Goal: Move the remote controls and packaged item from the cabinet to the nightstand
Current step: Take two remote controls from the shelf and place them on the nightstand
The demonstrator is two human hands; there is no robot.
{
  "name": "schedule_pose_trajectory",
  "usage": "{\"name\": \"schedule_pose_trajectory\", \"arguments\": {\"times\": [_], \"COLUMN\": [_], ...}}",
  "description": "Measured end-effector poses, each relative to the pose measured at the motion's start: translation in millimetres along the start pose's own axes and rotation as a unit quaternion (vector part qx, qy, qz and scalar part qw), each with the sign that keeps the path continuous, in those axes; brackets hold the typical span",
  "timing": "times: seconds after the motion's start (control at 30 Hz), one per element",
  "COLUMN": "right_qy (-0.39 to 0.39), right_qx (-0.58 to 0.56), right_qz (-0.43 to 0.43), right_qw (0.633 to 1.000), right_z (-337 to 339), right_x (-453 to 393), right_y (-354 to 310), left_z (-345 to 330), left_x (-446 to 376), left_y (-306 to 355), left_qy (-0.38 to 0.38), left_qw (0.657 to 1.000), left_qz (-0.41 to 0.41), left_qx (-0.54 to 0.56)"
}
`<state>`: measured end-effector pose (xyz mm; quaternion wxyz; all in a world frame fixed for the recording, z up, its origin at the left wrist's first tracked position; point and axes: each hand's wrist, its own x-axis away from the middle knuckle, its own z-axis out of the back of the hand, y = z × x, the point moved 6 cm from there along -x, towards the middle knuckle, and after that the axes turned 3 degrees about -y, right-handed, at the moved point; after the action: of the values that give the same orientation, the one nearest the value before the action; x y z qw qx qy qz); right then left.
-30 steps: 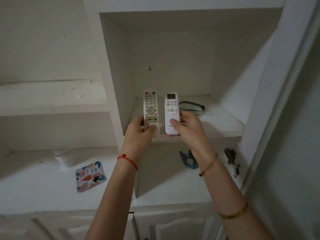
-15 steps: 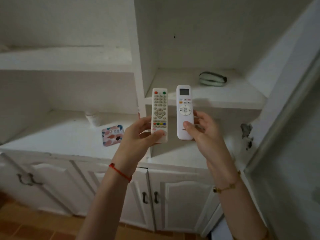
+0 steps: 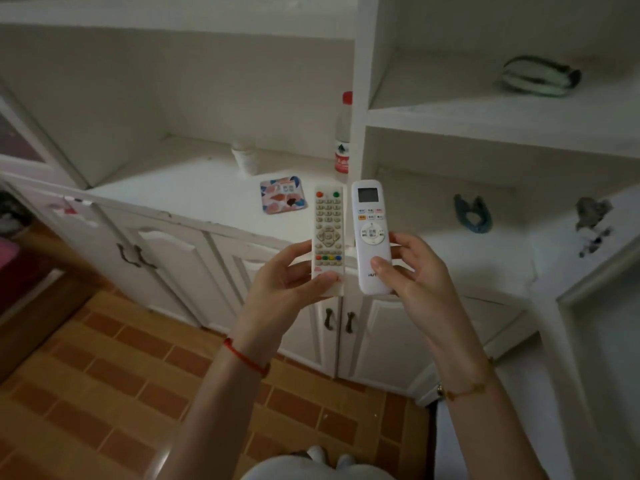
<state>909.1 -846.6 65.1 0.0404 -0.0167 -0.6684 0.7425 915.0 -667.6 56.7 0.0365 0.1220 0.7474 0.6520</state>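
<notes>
My left hand (image 3: 284,275) grips the lower end of a cream TV remote (image 3: 328,223) with many small buttons, held upright. Beside it my right hand (image 3: 415,271) grips a white air-conditioner remote (image 3: 371,230) with a small screen, thumb on its front. Both remotes are in the air in front of the white cabinet (image 3: 194,188). A flat packaged item (image 3: 283,199) with a pink and blue pattern lies on the cabinet's counter, just left of the remotes. The nightstand is not in view.
On the counter stand a white cup (image 3: 246,160) and a red-capped bottle (image 3: 343,133). A folded green cloth (image 3: 540,76) lies on the upper shelf. A blue clip (image 3: 471,214) lies in the lower niche. Orange tiled floor (image 3: 104,393) spreads below; cabinet doors (image 3: 332,320) are closed.
Both hands lifted the remotes off the upper shelf and drew them back and down, away from the cabinet. My view has dropped, showing the counter, doors and floor.
</notes>
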Motion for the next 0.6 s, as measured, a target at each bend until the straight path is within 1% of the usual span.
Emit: {"name": "schedule_pose_trajectory", "arguments": {"times": [0.17, 0.27, 0.43, 0.6], "right_qy": [-0.057, -0.096, -0.172, -0.267], "right_qx": [0.005, -0.009, -0.013, -0.010], "right_qz": [-0.016, -0.023, -0.030, -0.033], "right_qw": [0.998, 0.995, 0.985, 0.963], "right_z": [-33, -53, -94, -148], "right_x": [-2, -6, -9, -7], "right_y": [9, 15, 22, 27], "left_z": [21, 35, 67, 105], "left_x": [17, 28, 56, 90], "left_y": [-8, -13, -24, -33], "left_qy": [0.038, 0.074, 0.159, 0.265], "left_qw": [0.999, 0.997, 0.986, 0.962], "left_qz": [0.004, 0.007, 0.011, 0.009], "left_qx": [0.023, 0.036, 0.041, 0.068]}}
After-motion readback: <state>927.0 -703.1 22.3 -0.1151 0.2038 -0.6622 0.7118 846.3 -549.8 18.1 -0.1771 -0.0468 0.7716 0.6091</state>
